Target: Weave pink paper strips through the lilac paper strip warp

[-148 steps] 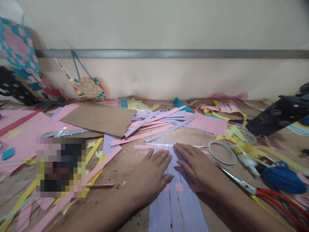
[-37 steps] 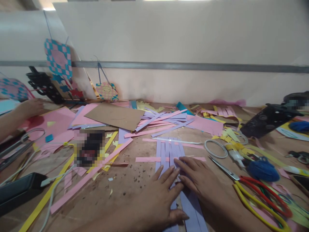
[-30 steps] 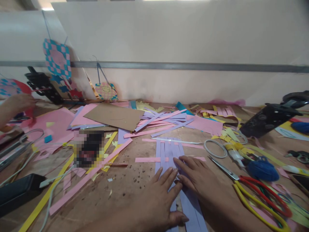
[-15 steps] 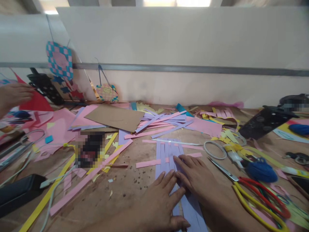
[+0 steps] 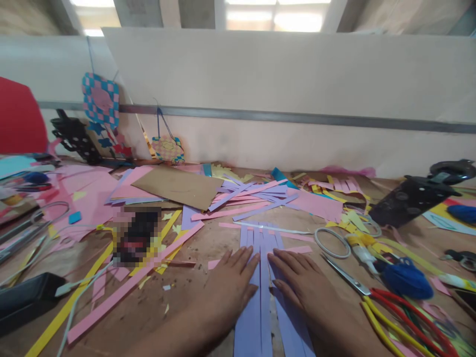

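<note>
Long purple paper strips (image 5: 248, 325) run side by side away from me, with gaps between some of them. Pink strips (image 5: 297, 250) cross them near their far end; part of the nearer pink one is hidden by my hands. My left hand (image 5: 232, 280) lies flat over the left purple strips, fingers stretched forward. On the right strips rests my right hand (image 5: 299, 277), also flat with its fingers extended. Neither hand grasps anything. Just beyond the fingertips, a thin pale strip (image 5: 275, 229) lies across the far ends.
Scissors (image 5: 366, 292) with red and yellow handles lie right of my right hand, beside blue yarn (image 5: 405, 277) and a glue bottle (image 5: 362, 253). Brown cardboard (image 5: 178, 186) and loose strips lie behind. A black power adapter (image 5: 29, 302) and cable sit left. Red paper (image 5: 22, 119) rises far left.
My left hand has moved left and forward, apart from the right one, onto the left strips. The view has tilted up slightly. The other person's hand at far left has left view; the red paper is higher.
</note>
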The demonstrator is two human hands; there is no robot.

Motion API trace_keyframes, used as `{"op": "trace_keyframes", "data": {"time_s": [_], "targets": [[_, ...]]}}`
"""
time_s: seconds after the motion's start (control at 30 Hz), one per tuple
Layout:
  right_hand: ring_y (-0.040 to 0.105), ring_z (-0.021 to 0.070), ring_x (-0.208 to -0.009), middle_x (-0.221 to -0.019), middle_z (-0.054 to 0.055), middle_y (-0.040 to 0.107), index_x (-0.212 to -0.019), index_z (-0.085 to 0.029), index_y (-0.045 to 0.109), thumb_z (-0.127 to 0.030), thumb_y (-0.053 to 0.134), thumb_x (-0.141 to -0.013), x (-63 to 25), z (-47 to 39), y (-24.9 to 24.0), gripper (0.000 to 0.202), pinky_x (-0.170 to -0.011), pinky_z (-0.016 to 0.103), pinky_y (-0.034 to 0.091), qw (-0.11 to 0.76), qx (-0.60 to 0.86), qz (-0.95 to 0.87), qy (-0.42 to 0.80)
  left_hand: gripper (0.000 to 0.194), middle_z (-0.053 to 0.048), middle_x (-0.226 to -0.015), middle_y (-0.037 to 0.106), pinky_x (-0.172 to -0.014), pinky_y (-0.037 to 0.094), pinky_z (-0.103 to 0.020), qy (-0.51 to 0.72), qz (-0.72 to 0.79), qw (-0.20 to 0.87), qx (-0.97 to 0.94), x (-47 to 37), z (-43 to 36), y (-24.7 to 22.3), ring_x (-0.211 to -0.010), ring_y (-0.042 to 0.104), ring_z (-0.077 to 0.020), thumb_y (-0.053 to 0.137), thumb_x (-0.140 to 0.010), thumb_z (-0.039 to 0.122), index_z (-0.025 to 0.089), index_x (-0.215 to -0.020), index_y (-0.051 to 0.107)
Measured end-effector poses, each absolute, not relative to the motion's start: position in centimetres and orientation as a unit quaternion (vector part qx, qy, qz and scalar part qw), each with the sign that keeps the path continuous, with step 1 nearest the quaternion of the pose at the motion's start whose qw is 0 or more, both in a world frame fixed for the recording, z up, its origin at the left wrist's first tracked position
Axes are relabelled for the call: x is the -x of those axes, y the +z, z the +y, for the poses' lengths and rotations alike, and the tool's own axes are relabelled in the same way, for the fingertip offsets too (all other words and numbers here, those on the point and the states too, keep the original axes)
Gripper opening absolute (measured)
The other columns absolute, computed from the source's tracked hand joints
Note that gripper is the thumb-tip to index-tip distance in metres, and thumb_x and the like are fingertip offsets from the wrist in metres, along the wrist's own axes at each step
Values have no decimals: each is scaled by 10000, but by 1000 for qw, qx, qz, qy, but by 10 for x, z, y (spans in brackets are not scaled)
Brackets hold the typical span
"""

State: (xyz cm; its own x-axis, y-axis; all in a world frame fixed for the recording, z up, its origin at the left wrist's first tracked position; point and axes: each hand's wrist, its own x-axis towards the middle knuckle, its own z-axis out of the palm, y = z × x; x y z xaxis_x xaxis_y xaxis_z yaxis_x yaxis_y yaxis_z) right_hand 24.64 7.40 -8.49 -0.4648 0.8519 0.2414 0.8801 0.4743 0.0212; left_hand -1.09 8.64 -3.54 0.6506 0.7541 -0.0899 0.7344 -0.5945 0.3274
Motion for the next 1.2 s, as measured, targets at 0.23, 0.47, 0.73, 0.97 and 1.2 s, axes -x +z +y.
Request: {"op": "trace_keyframes", "data": {"time_s": [0.23,0.47,0.73,0.97,1.2], "targets": [[586,317,-1384,-1600,69,523,-1606,-329,456,-416,572,-1027,-240,74,-78,596,-1111,548,481,109,462,-879,-41,260,-124,-1324,702,-1082,497,-460,33,509,102,-854,23,108,-13,-1231,640,-317,664,-1011,213,171,-1263,710],[472,304,-1489,-1665,31,394,-1640,-334,382,-365,645,-984,-224,64,-83,707,-1200,523,410,80,433,-898,14,139,-113,-1147,719,-946,517,-418,32,525,64,-848,25,117,-23,-1073,661,-293,611,-1045,228,172,-1081,733],[392,279,-1540,-1698,5,338,-1638,-360,380,-349,611,-1002,-223,62,-85,677,-1250,518,345,92,443,-890,49,144,-113,-1160,706,-976,468,-435,45,540,71,-837,21,125,-21,-1119,632,-306,579,-1052,216,170,-1082,712],[412,292,-1529,-1682,35,368,-1624,-327,419,-356,603,-1007,-223,62,-83,644,-1233,538,375,89,433,-896,43,122,-84,-1115,735,-883,481,-366,75,550,129,-822,27,126,-21,-1046,664,-275,648,-1005,290,183,-1042,690],[412,304,-1529,-1679,53,363,-1621,-299,431,-367,586,-1015,-223,61,-80,629,-1211,570,407,93,426,-899,29,110,-54,-976,782,-790,481,-325,104,568,176,-797,26,138,-13,-944,701,-250,653,-949,270,198,-909,725]]}}
